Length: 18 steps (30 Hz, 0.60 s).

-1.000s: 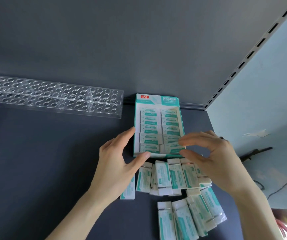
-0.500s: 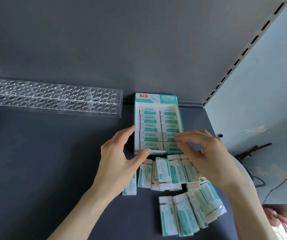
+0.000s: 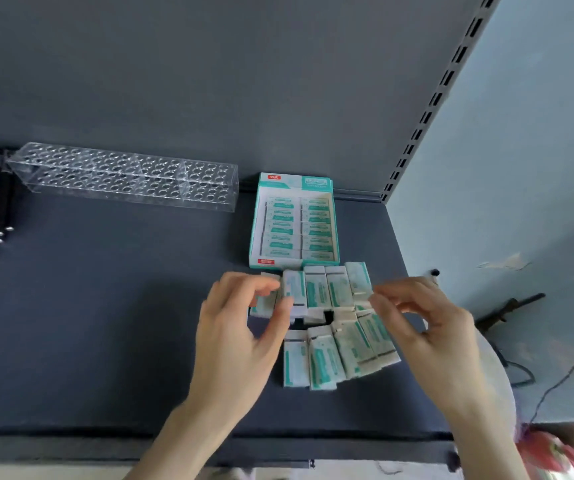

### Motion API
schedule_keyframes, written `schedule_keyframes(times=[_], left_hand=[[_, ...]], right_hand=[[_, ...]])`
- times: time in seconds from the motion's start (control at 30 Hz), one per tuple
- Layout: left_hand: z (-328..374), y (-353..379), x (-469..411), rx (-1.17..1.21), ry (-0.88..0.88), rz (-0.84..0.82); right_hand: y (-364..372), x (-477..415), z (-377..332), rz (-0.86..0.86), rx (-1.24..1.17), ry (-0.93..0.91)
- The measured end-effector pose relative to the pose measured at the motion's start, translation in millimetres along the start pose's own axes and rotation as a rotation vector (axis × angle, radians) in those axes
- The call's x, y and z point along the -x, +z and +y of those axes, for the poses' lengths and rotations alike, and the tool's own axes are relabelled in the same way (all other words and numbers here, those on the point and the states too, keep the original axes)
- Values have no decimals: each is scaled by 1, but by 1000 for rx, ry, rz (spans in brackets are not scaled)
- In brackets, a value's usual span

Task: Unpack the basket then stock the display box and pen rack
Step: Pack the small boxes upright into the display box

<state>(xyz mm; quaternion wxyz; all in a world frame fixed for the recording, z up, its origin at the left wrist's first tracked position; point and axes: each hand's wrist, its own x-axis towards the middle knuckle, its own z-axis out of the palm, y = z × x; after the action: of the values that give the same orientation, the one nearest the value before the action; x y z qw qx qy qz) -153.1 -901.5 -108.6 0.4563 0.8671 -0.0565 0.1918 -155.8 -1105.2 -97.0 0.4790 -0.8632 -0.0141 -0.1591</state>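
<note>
Erasers (image 3: 323,289) are loose on the shelf (image 3: 105,323) in two rows just in front of the display box (image 3: 255,230). The box sits toward the shelf's back right corner with its header flap at the back edge. The upper row is almost touching the box's front wall. The lower row is nearer the shelf's front edge and fans off to the right.

Left hand (image 3: 240,327): the grip looks narrowed to a pinch, thumb and fingers curled on the left-end eraser (image 3: 265,303) of the upper row. Right hand (image 3: 427,327) has its fingertips drawn together at the right end of that row, but it's blurry, so I can't tell if that grip has hold of anything.

My worry: if the plan is to squeeze the whole row from both ends, nothing holds the middle ones. They could buckle out and scatter, maybe off the front edge. The box's top layer also looks full already, so extras might slide off, and a light card box gets shoved easily.

Orientation: the loose erasers' long axes run front-to-back. The ones in the box lie crosswise in two columns, so each loose one probably needs a quarter turn. The box's own long axis runs front-to-back, open face up.
</note>
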Motion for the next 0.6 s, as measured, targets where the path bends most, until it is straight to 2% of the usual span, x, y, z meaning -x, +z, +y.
schedule_keyframes(times=[0.2,0.4,0.5,0.6], left_hand=[[28,26,56,-56,-118,79],[35,41,70,-326,-259,91],[35,40,68,-359,-306,62],[34,37,65,-288,-341,40]], right_hand=[[-12,39,21,-32,56,-6],[-8,49,29,-91,256,88],[-7,46,29,-95,297,69],[-6,46,29,-91,241,93]])
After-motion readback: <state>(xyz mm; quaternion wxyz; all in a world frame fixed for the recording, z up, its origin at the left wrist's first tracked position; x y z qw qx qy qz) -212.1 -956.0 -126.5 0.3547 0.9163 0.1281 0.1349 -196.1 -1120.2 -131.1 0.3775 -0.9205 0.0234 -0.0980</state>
